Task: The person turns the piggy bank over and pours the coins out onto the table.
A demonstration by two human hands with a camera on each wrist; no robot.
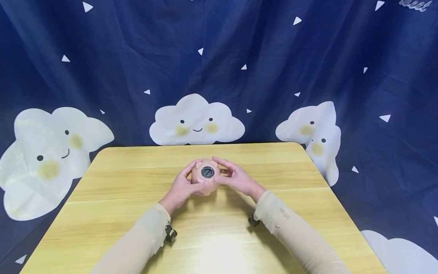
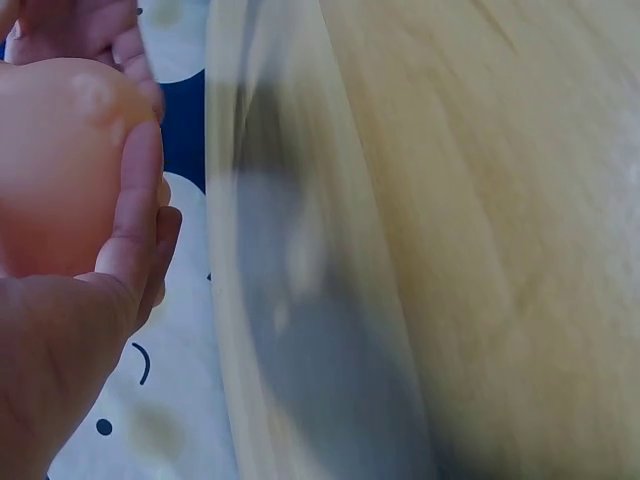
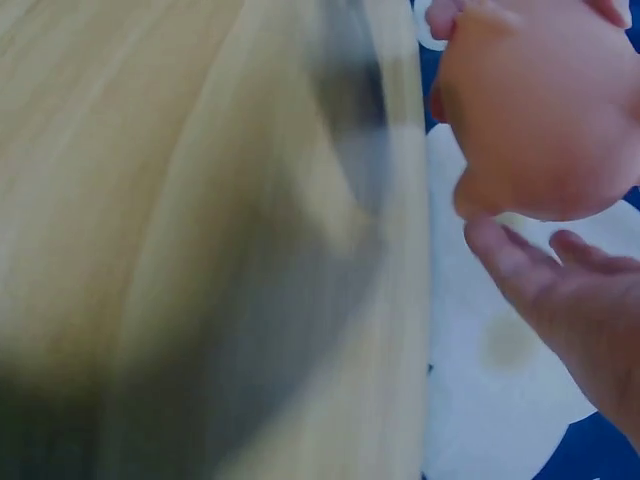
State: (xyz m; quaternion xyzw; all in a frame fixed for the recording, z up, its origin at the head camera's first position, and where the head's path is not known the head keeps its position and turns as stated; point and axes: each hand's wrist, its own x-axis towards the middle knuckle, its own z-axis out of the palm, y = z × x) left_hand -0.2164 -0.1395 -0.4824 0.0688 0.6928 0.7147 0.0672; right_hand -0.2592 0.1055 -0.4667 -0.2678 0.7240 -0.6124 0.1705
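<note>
A round pink piggy bank is held above the table, its underside with stubby feet and a black round plug facing the head camera. My left hand grips its left side, thumb on the near face. In the left wrist view, that hand's fingers wrap along the smooth pink body. My right hand is at the other side, thumb beside the plug and index finger near the top. Seen from the right wrist, a fingertip touches a pink nub, the fingers extended rather than wrapped around.
Below the hands lies a light wood table with rounded far corners. Behind it hangs a dark blue curtain printed with smiling white clouds and small triangles. Black wrist mounts sit by both beige sleeves.
</note>
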